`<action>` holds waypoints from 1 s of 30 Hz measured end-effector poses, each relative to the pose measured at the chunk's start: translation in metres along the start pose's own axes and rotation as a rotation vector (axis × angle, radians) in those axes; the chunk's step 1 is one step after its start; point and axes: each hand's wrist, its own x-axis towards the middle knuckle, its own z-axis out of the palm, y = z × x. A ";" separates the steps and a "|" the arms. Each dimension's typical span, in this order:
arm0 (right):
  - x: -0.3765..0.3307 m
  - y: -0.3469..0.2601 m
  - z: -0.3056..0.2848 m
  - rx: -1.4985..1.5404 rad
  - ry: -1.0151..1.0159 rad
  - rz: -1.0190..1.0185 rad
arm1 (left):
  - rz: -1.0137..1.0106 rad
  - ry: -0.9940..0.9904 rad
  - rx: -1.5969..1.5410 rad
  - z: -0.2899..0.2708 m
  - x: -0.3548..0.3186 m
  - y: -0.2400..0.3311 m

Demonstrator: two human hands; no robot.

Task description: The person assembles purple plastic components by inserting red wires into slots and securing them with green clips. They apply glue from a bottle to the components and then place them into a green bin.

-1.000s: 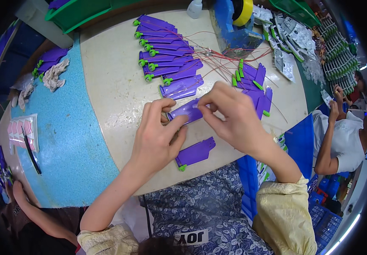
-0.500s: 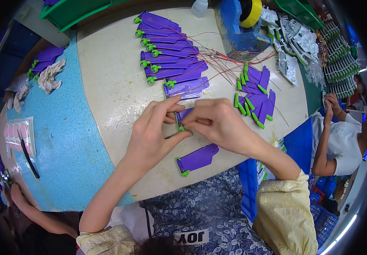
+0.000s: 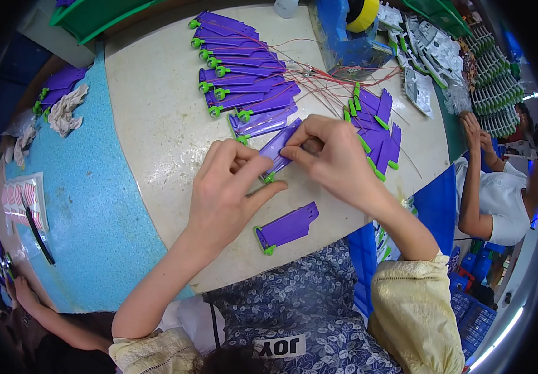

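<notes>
Both hands hold one flat purple plastic piece [image 3: 277, 148] with a green end, tilted just above the beige tabletop. My left hand [image 3: 222, 184] has its fingers and thumb around the green end. My right hand [image 3: 332, 156] pinches the long right edge, with the fingers curled. Closer to me lies a similar purple piece [image 3: 289, 227] with a green left end. Just beyond my hands, a purple piece under a shiny clear film [image 3: 261, 122] lies at the near end of an overlapping row of purple pieces [image 3: 237, 65] with green round ends.
Red wires [image 3: 337, 80] run from the row toward a pile of purple and green parts [image 3: 378, 134] on the right. A blue tape dispenser [image 3: 353, 47] and grey-white mouldings [image 3: 434, 53] stand behind. Black tweezers [image 3: 38, 234] lie on the blue mat [image 3: 94, 206]. Other people work at both sides.
The held piece has tilted, its far end swinging up and right. My right hand has shifted up along it, uncovering more of its surface. The view has moved slightly.
</notes>
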 end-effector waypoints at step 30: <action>-0.027 0.016 -0.035 0.636 -0.082 0.120 | 0.229 -0.204 0.010 -0.007 0.028 -0.011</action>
